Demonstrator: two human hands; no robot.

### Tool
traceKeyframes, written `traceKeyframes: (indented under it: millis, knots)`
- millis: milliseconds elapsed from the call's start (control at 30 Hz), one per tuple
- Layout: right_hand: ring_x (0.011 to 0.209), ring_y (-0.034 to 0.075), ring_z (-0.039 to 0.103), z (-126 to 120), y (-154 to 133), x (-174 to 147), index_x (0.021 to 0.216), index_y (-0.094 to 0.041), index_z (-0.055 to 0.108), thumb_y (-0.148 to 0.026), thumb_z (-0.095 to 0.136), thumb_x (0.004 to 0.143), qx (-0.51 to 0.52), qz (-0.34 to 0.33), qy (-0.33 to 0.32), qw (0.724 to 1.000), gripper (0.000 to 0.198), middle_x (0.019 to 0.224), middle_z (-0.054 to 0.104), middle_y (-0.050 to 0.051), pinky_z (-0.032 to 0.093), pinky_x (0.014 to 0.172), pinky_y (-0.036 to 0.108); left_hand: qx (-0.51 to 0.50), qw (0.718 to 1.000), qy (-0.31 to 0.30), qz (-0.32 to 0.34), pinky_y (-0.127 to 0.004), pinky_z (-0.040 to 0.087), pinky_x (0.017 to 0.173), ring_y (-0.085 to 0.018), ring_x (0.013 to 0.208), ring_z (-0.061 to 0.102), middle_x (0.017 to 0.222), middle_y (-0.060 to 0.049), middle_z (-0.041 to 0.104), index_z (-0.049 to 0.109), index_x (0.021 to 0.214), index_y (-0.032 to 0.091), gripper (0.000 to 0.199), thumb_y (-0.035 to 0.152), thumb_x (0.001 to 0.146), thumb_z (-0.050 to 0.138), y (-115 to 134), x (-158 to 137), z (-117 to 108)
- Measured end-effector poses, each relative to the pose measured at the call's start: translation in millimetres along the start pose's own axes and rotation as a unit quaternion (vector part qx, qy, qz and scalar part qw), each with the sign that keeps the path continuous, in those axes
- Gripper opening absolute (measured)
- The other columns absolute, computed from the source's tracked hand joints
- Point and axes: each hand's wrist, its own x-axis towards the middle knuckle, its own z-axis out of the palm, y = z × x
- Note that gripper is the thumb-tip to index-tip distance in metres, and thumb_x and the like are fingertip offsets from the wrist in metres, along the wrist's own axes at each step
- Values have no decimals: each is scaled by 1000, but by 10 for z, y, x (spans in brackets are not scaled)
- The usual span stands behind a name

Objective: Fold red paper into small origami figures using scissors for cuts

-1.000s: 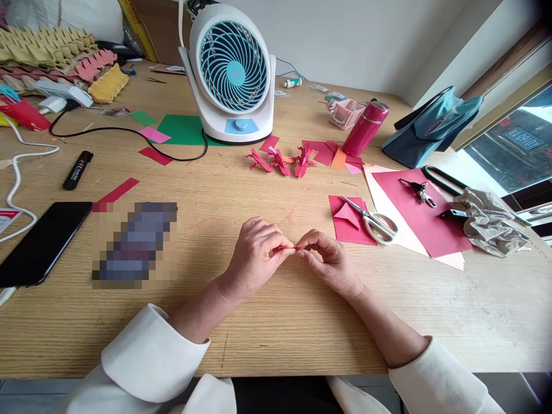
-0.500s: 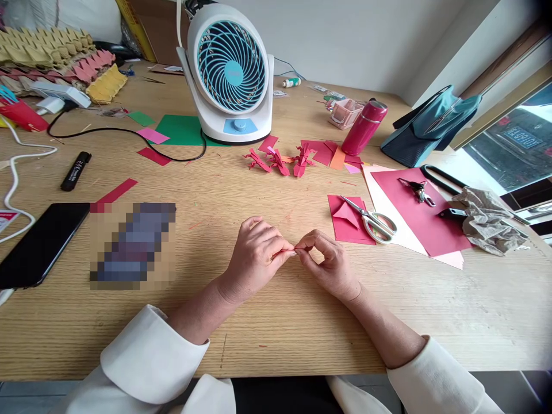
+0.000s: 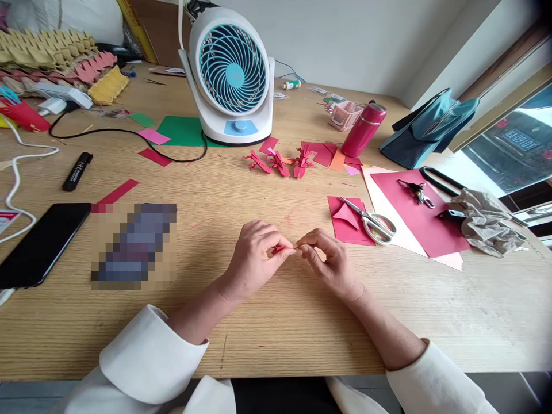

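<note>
Between the fingers of both hands is a small piece of folded red paper (image 3: 281, 249), mostly hidden. My left hand (image 3: 259, 256) pinches it from the left, thumb and forefinger closed on it. From the right, my right hand (image 3: 330, 261) pinches its thin end, fingertips almost touching those of the left. Beyond the hands, several folded red paper figures (image 3: 280, 163) stand in a row. To the right of my hands, scissors (image 3: 374, 223) with white handles lie across a stack of red paper squares (image 3: 345, 226).
A white fan (image 3: 235, 75) stands at the back over green paper (image 3: 179, 131). A red bottle (image 3: 364, 129) and a teal bag (image 3: 426, 132) are back right. Red sheets (image 3: 418, 213) lie right, under keys. On the left are a black phone (image 3: 45, 244) and a marker (image 3: 77, 171).
My left fingers have shifted slightly, and more of the red paper shows under the left forefinger. Both hands still pinch it in nearly the same place.
</note>
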Motion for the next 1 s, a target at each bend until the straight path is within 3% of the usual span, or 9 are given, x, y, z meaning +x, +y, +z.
traceKeyframes:
  millis: [133,300,367,500,600,700,900,1000]
  knots:
    - [76,16,60,9,10,-3,97,-19,64,-31,55,98,35,56,3,998,15,89,64,5,47,70,30,-118,991,22,-55,-30,44,73,-15,70,58,68,0,66,70,72,19,12,22,82,75,-5,8,7]
    - [75,16,56,171,-32,-44,95,-19,64,-41,66,90,43,63,-77,994,22,85,60,4,44,66,29,-178,977,21,-111,-28,47,68,-14,69,61,67,0,66,74,74,19,8,21,82,74,5,-8,30]
    - [70,16,53,254,-41,-71,86,-19,63,-41,71,85,29,64,-70,995,24,78,57,3,42,62,29,-188,974,14,-124,-27,48,68,-14,68,62,68,0,67,75,76,19,7,22,82,74,13,-18,44]
    - [71,18,55,339,-30,-100,84,-20,65,-38,58,94,77,106,-47,990,20,78,60,4,43,65,30,-218,967,-5,-134,-27,52,71,-15,73,65,78,-2,71,76,85,19,5,22,81,75,29,-26,59]
    - [68,16,52,321,-17,-83,80,-19,63,-47,58,93,161,150,-38,975,31,73,58,2,42,64,28,-251,957,-4,-148,-29,54,83,-16,84,67,98,-4,75,71,111,20,33,21,78,77,33,-19,58]
    - [64,14,48,289,-18,-54,77,-18,61,-54,61,89,224,181,-31,957,38,69,54,0,40,61,27,-259,950,5,-175,-30,54,85,-15,83,66,99,-4,73,62,125,21,51,21,76,78,16,-16,70]
    - [64,14,48,285,-33,-33,75,-19,64,-55,68,84,247,188,-14,950,37,66,54,0,41,60,27,-285,930,-10,-233,-28,53,73,-15,76,65,86,-4,72,67,88,17,18,25,76,76,-74,-46,149]
    - [64,14,49,290,-37,-31,75,-20,66,-54,69,83,238,184,-9,954,35,68,56,0,42,60,27,-316,914,-13,-255,-28,53,69,-15,73,64,80,-3,70,66,78,16,17,30,77,75,-100,-61,180]
